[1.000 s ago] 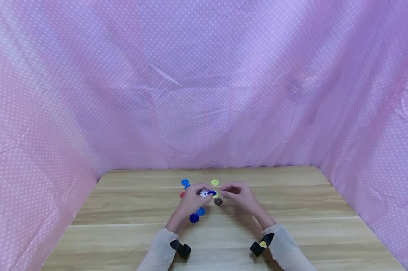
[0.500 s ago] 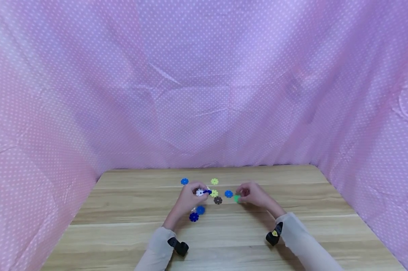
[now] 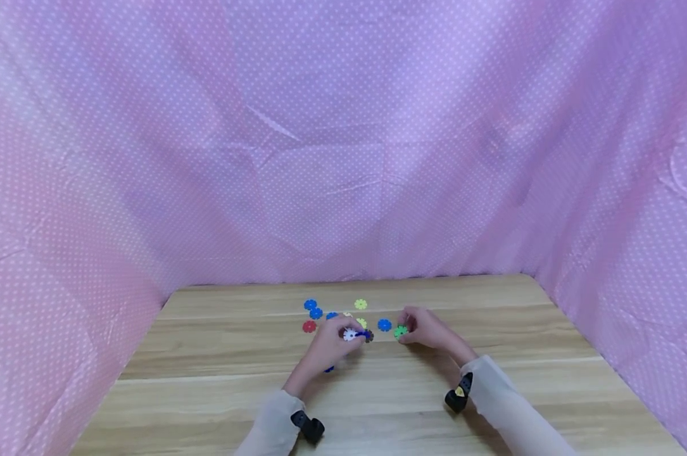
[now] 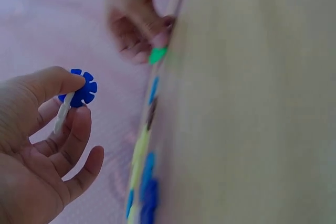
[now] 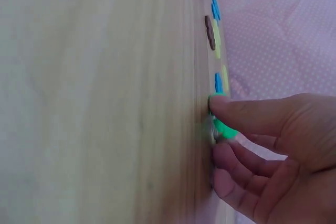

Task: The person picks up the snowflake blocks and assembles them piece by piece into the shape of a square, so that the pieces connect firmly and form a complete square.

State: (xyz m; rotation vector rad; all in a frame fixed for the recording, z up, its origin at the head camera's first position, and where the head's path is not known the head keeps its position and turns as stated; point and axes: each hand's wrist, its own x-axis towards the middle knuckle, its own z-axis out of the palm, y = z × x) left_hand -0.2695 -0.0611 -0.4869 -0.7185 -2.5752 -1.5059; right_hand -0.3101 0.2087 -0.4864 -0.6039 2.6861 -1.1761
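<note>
My left hand [image 3: 333,339] pinches two joined notched discs, a dark blue snowflake disc [image 4: 85,88] slotted at an angle into a white snowflake disc [image 3: 349,334]. Thumb and index finger hold the pair above the table, over a brown disc [image 3: 370,336]. To the right, my right hand [image 3: 428,329] has thumb and fingertips on a green snowflake disc [image 3: 400,332] at the table surface. The right wrist view shows the thumb at the edge of this green disc [image 5: 226,129], with the fingers curled on its other side.
A blue disc [image 3: 384,325] lies just left of the green one. Yellow discs [image 3: 361,304], a red disc [image 3: 309,326] and several blue discs [image 3: 316,313] lie around the left hand on the wooden table [image 3: 218,354]. A pink dotted curtain [image 3: 343,190] encloses the table.
My right hand has moved right, away from the left hand, to the green disc and now grips it. The left hand, still holding the joined discs, shifted left, then back right and nearer.
</note>
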